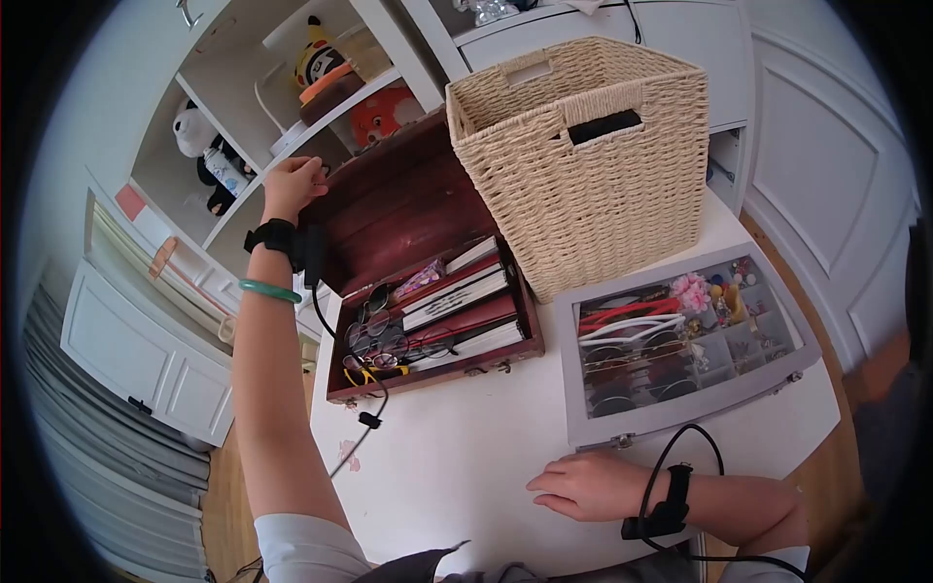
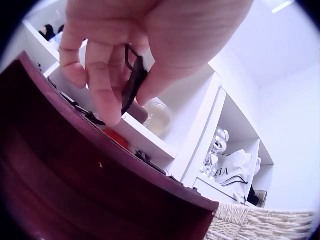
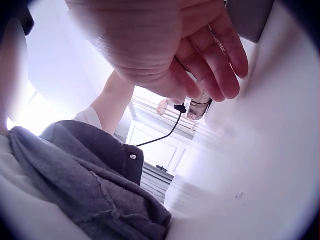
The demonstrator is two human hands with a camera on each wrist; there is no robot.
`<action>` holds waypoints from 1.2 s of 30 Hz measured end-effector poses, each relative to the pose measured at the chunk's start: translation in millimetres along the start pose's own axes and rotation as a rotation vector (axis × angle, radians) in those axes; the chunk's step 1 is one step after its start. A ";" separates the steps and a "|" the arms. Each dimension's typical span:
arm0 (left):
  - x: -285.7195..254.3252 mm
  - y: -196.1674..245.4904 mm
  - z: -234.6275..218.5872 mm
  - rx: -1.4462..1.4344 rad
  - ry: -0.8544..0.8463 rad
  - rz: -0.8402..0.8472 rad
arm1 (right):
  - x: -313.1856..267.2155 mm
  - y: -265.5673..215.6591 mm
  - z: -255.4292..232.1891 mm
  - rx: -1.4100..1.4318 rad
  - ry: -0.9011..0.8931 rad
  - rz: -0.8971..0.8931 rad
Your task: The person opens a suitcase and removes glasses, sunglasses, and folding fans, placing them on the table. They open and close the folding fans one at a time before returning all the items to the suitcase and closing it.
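Nearest the left wrist camera, the left hand (image 1: 294,187) pinches a dark handle-like piece (image 2: 134,85) between thumb and fingers at the rim of the raised lid (image 1: 408,199). That lid belongs to the dark red chest (image 1: 533,332) open on the white counter (image 1: 466,428), with jumbled glasses (image 1: 377,297) and book-like blocks (image 1: 457,299) inside. Across its left end trails a black cable (image 1: 369,420). The right hand (image 1: 595,486), well apart, holds nothing, its fingers loosely straight over the counter. Just beyond it sits a grey, clear-topped case (image 1: 575,374) of eyewear and trinkets. A tall woven basket (image 1: 583,204) stands close by the chest's right end, hiding part of the lid. Behind, white shelves (image 1: 418,58) hold plush toys (image 1: 190,134).
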State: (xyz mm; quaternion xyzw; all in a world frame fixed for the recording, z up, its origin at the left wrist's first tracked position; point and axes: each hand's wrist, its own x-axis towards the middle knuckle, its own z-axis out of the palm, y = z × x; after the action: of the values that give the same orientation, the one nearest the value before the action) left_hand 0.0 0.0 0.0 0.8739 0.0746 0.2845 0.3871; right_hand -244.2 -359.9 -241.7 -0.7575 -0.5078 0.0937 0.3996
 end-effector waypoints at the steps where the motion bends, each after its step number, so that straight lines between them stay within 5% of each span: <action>1: 2.1 -2.6 1.4 -0.001 -0.001 0.002 | -0.1 0.4 0.0 -0.002 0.002 0.001; 10: -6.8 -8.5 21.5 0.074 -0.070 0.117 | -0.9 -0.1 -1.0 0.015 -0.004 0.019; 13: -17.2 -19.4 30.1 0.286 0.147 0.462 | -1.4 0.2 -1.2 0.021 -0.005 0.024; 16: -95.3 23.4 42.8 0.327 0.075 0.616 | -1.2 -2.5 -3.4 -0.011 -0.017 0.011; 22: -188.9 19.3 48.5 0.597 -0.069 0.947 | -1.8 0.1 3.3 -0.026 0.017 0.009; 28: -242.5 3.4 34.8 0.462 -0.068 0.883 | -0.4 0.2 3.7 -0.036 0.014 -0.002; 36: -263.7 -34.2 2.7 -0.196 0.028 0.435 | 3.8 -5.8 -1.1 -0.038 -0.044 0.047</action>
State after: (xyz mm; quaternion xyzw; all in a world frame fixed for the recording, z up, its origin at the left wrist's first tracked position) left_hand -213.5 -70.6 -141.9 0.8236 -0.1382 0.3794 0.3984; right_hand -245.9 -356.3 -235.9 -0.7743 -0.5002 0.1102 0.3716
